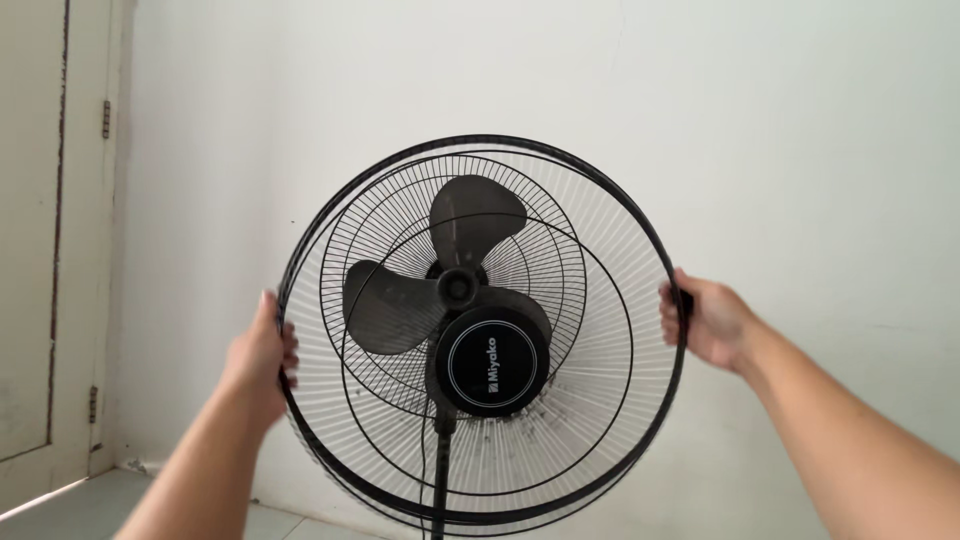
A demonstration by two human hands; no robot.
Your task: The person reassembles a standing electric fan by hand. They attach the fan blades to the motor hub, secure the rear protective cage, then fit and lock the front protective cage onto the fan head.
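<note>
Against one white wall, two hands' grips, left hand (pixel 262 358) and right hand (pixel 703 318), clenched on one fan guard (pixel 600 330), three blades (pixel 395 305) behind.

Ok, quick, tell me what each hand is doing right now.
Left hand: closed on the left rim of the front fan grille.
Right hand: closed on the grille's right rim.

A black round wire front grille (pixel 600 400) is held before a black standing fan, with the left hand (pixel 262 360) on its left rim and the right hand (pixel 705 320) on its right rim. Behind the grille sit the dark three-bladed plastic propeller (pixel 440 270) and the rear wire guard (pixel 350 230). The pale plaster wall (pixel 800 130) stands behind the fan; a cream panelled door (pixel 40 250) lies far left.
</note>
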